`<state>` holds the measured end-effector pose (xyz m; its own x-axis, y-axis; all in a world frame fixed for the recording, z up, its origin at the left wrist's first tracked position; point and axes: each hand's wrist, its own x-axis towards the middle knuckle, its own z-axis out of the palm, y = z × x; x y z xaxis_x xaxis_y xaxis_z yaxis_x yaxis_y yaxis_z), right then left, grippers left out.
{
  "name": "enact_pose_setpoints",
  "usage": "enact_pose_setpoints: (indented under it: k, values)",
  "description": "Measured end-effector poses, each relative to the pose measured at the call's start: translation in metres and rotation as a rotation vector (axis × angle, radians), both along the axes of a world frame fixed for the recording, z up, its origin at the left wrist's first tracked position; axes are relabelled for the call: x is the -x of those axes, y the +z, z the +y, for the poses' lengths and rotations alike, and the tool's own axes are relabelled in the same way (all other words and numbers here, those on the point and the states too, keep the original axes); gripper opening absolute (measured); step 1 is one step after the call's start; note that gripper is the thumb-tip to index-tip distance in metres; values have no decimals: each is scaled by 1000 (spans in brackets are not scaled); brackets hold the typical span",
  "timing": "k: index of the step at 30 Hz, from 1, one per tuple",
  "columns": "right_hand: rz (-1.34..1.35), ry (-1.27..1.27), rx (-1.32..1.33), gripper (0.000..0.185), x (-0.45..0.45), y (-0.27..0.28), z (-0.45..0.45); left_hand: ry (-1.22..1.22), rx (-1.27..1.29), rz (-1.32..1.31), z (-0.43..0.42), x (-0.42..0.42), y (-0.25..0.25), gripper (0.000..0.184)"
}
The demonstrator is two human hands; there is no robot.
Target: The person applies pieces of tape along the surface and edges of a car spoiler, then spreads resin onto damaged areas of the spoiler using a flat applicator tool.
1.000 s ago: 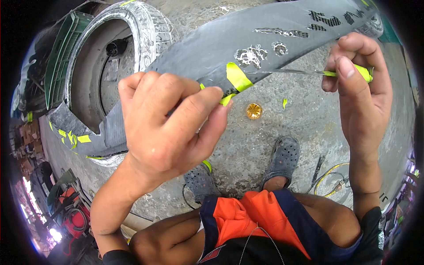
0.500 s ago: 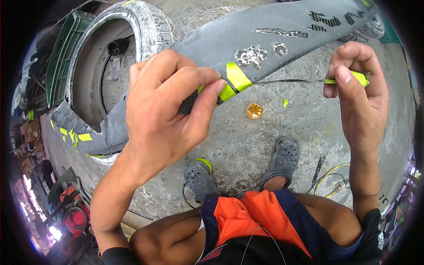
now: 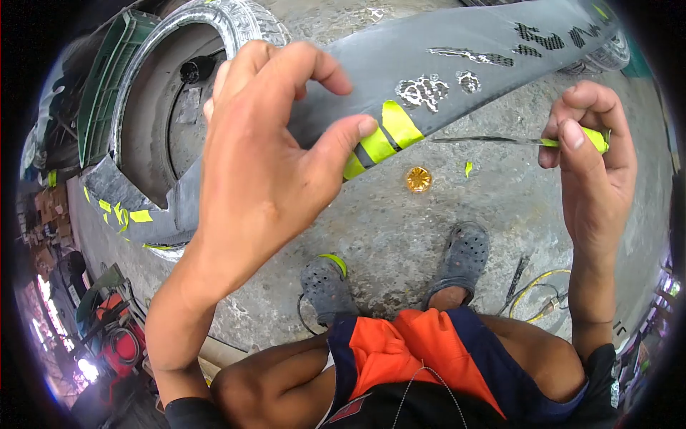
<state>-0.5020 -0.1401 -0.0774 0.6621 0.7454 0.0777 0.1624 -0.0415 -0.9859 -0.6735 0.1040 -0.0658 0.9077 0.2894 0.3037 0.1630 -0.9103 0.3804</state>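
My left hand (image 3: 268, 143) is open, thumb and forefinger spread apart. Its thumb tip is at the strips of yellow-green tape (image 3: 404, 126) on the lower edge of a long grey panel (image 3: 350, 61) with a woven pattern. Whether the thumb touches the tape I cannot tell. In my right hand (image 3: 593, 154) is a thin blade (image 3: 493, 140) whose handle is wrapped in yellow-green tape. It points left, its tip close to the taped edge. White-edged rough patches (image 3: 423, 93) mark the panel's surface.
A whitened tire (image 3: 246, 21) lies under the panel at left, beside a green crate (image 3: 114, 86). An amber glass dish (image 3: 418, 179) and a tape scrap (image 3: 469, 169) lie on the concrete floor. A yellow cable (image 3: 525, 293) is at lower right.
My left thumb and forefinger have parted from their pinch at the tape, with the forefinger lifted up and away. My right hand still holds the blade. The view has shifted slightly.
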Motion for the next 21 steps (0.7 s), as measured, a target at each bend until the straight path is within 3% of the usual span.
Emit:
enact_pose_setpoints:
  k: [6,13,21]
  values:
    - [-13,-42,7,26,0,0,-7,-26,-34,-88,24,9,11,26]
    - [-18,-51,-1,23,2,-3,-1,-267,-101,88,18,29,7,26]
    - [5,7,48,22,5,-2,1,-124,18,101,-1,32,3,21]
